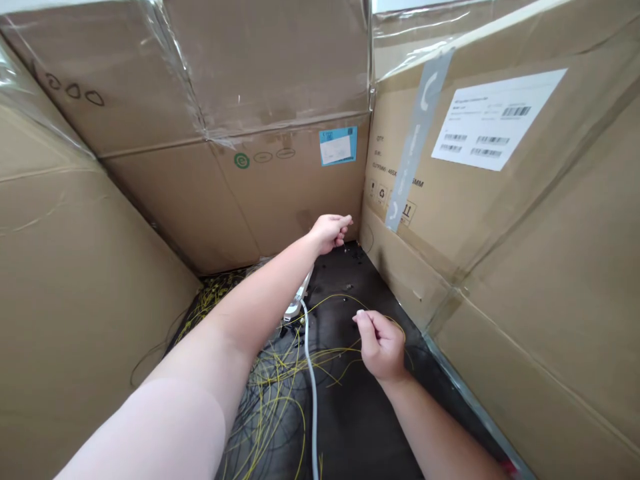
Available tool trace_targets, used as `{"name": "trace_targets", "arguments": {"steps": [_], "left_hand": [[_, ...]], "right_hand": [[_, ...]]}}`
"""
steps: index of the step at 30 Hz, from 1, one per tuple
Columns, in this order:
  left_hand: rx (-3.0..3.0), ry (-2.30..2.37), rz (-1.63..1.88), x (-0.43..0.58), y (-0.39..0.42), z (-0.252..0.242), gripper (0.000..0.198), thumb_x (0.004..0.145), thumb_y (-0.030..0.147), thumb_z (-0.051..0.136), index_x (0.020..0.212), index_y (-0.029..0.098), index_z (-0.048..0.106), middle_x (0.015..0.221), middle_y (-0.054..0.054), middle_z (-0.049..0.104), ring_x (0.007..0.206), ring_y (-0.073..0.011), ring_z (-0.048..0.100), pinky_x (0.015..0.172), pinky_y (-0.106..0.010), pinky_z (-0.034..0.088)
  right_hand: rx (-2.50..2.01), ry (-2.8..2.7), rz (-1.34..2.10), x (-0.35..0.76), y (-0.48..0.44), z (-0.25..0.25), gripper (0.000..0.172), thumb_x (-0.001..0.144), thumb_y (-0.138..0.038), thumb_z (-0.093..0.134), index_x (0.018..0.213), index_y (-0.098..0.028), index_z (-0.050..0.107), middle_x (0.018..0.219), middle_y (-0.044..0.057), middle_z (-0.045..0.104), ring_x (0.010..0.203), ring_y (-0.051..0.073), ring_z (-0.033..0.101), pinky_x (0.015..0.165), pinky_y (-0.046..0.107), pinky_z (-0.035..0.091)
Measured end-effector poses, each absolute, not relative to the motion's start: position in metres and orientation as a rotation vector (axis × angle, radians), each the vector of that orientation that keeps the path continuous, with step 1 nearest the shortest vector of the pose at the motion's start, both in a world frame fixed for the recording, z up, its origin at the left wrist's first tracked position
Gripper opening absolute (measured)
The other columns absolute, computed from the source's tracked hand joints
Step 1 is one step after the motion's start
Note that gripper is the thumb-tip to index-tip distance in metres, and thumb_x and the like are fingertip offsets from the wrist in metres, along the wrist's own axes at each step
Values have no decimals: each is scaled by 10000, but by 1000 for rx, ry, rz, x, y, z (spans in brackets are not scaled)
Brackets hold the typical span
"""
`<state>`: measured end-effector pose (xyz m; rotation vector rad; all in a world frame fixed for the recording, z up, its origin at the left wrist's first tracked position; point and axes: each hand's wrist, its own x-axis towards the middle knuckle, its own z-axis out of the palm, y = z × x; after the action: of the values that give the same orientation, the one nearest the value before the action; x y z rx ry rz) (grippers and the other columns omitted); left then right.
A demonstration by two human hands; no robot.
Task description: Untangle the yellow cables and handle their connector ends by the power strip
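My left hand is stretched far forward, near the corner where the boxes meet. Its thumb and fingertips are pinched together, and whatever is between them is too small to make out. Closer to me, my right hand is closed with the thumb pressed on the bent forefinger; what it grips is hidden. A thin yellow cable arcs over the dark floor and passes behind my right hand. More loose yellow cables lie tangled to its left. Partly covered by my left forearm is a white device, with a grey cord running from it toward me.
Large cardboard boxes enclose the space: one on the left, a taped stack behind, and one on the right with a white label. Small dark bits are scattered on the black floor.
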<state>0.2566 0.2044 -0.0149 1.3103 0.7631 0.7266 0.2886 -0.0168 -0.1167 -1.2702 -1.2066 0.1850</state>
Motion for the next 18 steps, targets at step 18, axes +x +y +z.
{"name": "trace_targets", "arguments": {"steps": [18], "left_hand": [[1663,1366,655,254,242,-56,260,645,93,692,522,135,466,443,20,412,497,-115,470,501,-240,386]], "right_hand": [[-1299,-1275,288,284,-17,-119,185,795,-213,510,622,-163,554,540,-5,529,486,97,480,495,216,369]]}}
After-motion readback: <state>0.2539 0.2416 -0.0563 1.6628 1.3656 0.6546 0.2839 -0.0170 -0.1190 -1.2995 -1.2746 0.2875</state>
